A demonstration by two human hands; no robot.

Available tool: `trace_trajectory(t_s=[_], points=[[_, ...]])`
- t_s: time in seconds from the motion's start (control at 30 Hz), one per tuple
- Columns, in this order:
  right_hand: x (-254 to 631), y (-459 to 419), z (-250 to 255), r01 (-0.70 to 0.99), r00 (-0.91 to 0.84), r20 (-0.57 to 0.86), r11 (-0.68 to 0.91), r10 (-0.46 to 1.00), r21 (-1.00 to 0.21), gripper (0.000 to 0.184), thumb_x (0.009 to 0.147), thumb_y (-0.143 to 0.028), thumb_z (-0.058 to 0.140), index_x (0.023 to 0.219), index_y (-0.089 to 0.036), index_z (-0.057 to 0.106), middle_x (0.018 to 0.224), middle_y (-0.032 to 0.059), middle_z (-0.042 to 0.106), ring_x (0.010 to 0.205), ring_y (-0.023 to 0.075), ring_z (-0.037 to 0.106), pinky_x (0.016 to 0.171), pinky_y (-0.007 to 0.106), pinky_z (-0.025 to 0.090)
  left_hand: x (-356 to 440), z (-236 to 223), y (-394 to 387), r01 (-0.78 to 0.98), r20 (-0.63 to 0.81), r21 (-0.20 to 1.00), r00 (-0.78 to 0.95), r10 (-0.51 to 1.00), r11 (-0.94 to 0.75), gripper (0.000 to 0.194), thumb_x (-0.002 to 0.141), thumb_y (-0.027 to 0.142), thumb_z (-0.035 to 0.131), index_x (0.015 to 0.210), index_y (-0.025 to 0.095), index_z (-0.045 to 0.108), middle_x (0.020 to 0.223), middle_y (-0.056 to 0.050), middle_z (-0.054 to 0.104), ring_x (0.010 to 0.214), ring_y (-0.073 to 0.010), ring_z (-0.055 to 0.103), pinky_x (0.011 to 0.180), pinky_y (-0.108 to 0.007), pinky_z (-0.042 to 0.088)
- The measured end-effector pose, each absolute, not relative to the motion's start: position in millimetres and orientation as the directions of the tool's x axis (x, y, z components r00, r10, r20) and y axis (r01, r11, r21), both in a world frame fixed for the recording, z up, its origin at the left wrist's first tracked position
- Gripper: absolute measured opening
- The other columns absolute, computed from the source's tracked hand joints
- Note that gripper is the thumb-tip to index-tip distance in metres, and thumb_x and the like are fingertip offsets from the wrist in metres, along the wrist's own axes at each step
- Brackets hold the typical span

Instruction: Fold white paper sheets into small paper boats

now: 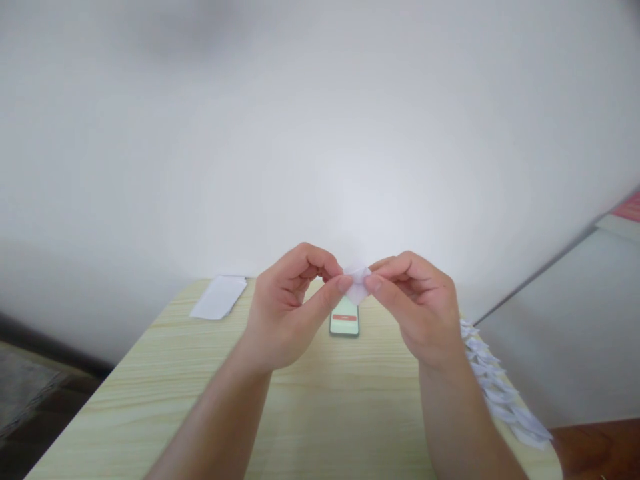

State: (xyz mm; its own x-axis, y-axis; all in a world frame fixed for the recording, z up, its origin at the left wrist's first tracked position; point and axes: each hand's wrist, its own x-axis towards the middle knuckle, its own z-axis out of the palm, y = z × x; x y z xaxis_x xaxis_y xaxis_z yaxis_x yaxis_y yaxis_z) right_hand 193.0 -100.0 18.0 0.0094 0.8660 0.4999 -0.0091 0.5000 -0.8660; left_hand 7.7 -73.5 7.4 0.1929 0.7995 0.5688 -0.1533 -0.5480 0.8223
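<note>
A small folded piece of white paper (pixel 358 288) is held up above the table, its lower end coming to a point. My left hand (pixel 295 307) pinches its left edge between thumb and forefinger. On the opposite edge, my right hand (pixel 420 303) grips it the same way, the other fingers curled. Behind and below the paper lies a phone (pixel 345 325) with a lit screen and a red bar on it; its upper part is hidden by the paper and fingers.
A stack of white paper sheets (pixel 219 297) rests at the table's back left. Several folded white paper pieces (pixel 505 390) line the right edge of the light wooden table (pixel 345 413). A pale wall (pixel 320 133) rises directly behind the table.
</note>
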Motion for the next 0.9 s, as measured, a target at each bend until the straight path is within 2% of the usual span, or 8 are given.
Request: trace_trajectory(t_s=[0.23,0.37,0.5,0.67,0.73,0.8,0.9], points=[[190.4,-104.2,24.4,0.046,0.001,0.437,0.437,0.899,-0.899,0.008,0.09,-0.029,0.079,0.089,-0.023,0.073,0.088,0.004,0.077,0.081,0.0198,0.072,0.075,0.036,0.059,7.5,8.6,-73.2,-0.118,0.574,0.819,0.154,0.804,-0.562,0.013,0.09,0.026,0.077,0.09,0.02,0.066,0.082,-0.004,0.067,0.077,-0.0167,0.063,0.067,-0.03,0.051],[193.7,-103.2,23.5,0.048,-0.032,0.445,0.446,0.895,-0.894,0.011,0.087,-0.029,0.082,0.094,-0.025,0.074,0.09,0.002,0.077,0.081,0.0193,0.072,0.071,0.034,0.059,3.2,7.3,-73.7,-0.109,0.571,0.82,0.193,0.798,-0.561,0.01,0.091,0.026,0.075,0.093,0.021,0.067,0.084,-0.004,0.069,0.079,-0.0176,0.064,0.072,-0.032,0.052],[199.8,-110.2,9.5,0.15,-0.074,0.398,0.405,0.914,-0.902,0.012,0.086,-0.034,0.081,0.09,-0.025,0.075,0.093,0.0028,0.077,0.084,0.0203,0.072,0.075,0.035,0.059,-2.3,-11.5,-89.2,0.093,0.552,0.805,0.243,0.797,-0.586,0.006,0.093,0.027,0.073,0.096,0.022,0.07,0.089,-0.004,0.071,0.084,-0.018,0.064,0.078,-0.033,0.05],[199.7,-148.8,-62.7,0.354,-0.166,0.222,0.268,0.961,-0.896,0.011,0.091,-0.036,0.075,0.092,-0.025,0.075,0.098,0.002,0.078,0.096,0.0217,0.072,0.092,0.039,0.054,-12.9,-78.2,-140.2,0.408,0.48,0.722,0.285,0.83,-0.558,0.006,0.093,0.024,0.069,0.096,0.024,0.075,0.097,-0.005,0.073,0.095,-0.0214,0.065,0.086,-0.035,0.05],[197.0,-172.6,-102.3,0.421,-0.182,0.239,0.295,0.954,-0.858,0.004,0.092,-0.028,0.074,0.095,-0.026,0.075,0.105,0.0027,0.078,0.102,0.022,0.07,0.098,0.041,0.052,-17.4,-109.9,-166.6,0.524,0.45,0.659,0.3,0.841,-0.539,0.009,0.093,0.022,0.068,0.096,0.024,0.077,0.103,-0.007,0.073,0.101,-0.0236,0.063,0.092,-0.039,0.049],[195.1,-195.5,-136.1,0.505,-0.229,0.284,0.363,0.931,-0.783,0.007,0.092,-0.022,0.073,0.095,-0.026,0.076,0.111,0.0048,0.076,0.111,0.0237,0.065,0.103,0.043,0.049,-21.0,-135.7,-190.4,0.638,0.387,0.583,0.326,0.863,-0.503,0.013,0.095,0.023,0.066,0.095,0.025,0.078,0.106,-0.007,0.073,0.103,-0.0248,0.061,0.093,-0.041,0.047],[195.5,-218.3,-164.7,0.643,-0.251,0.278,0.374,0.927,-0.668,0.008,0.094,-0.025,0.071,0.095,-0.027,0.078,0.112,0.006,0.075,0.115,0.0267,0.06,0.107,0.047,0.045,-24.1,-156.7,-211.8,0.73,0.29,0.494,0.374,0.881,-0.472,0.016,0.098,0.026,0.062,0.095,0.026,0.078,0.109,-0.007,0.073,0.106,-0.0261,0.06,0.094,-0.044,0.043]])
